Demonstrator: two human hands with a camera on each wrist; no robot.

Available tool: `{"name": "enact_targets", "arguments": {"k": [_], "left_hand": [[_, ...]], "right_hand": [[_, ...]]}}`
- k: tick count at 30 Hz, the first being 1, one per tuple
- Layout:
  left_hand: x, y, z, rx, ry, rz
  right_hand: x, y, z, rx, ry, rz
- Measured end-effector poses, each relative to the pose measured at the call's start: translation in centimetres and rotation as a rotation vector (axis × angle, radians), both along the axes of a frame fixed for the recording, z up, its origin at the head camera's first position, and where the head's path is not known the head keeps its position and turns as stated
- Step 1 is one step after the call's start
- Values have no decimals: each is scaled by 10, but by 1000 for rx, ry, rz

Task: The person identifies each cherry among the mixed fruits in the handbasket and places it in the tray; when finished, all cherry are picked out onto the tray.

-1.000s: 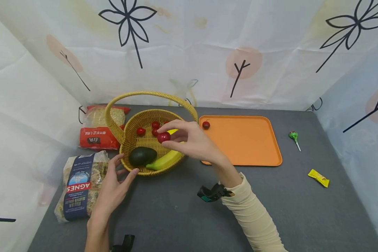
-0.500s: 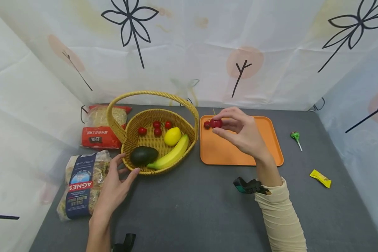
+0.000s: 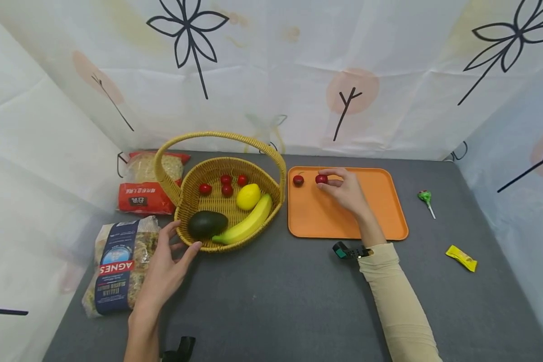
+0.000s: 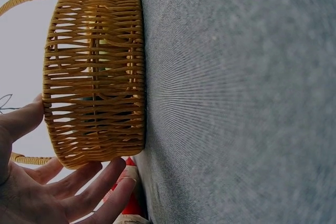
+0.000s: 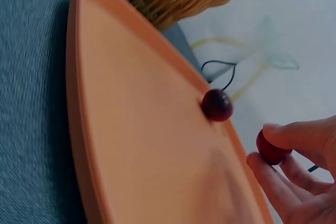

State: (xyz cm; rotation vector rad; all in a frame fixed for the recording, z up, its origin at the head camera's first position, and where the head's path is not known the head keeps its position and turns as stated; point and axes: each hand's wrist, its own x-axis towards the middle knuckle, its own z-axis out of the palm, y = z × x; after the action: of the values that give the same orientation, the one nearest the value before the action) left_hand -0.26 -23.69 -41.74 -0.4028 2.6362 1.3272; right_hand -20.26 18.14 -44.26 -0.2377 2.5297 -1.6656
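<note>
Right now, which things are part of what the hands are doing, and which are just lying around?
Part of it:
right hand, its grip on a cherry
orange tray
other cherry on the tray
basket
left hand touching the basket

Lying around:
lollipop
yellow sweet
two pasta bags

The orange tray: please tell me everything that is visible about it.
The orange tray is a flat rectangle with rounded corners and a low raised rim, seemingly smooth plastic. It lies on the grey table just right of the wicker basket. One cherry rests near its far left corner; the right hand pinches a second cherry beside it.
</note>
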Motion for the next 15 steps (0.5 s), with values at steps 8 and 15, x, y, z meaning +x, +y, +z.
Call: {"name": "enact_targets", "arguments": {"k": [8, 15], "left_hand": [[1, -1, -3, -6, 58, -5], [1, -1, -3, 1, 57, -3]], "right_hand": [[-20, -1, -17, 167, 29, 10], [-22, 1, -17, 171, -2, 41]]}}
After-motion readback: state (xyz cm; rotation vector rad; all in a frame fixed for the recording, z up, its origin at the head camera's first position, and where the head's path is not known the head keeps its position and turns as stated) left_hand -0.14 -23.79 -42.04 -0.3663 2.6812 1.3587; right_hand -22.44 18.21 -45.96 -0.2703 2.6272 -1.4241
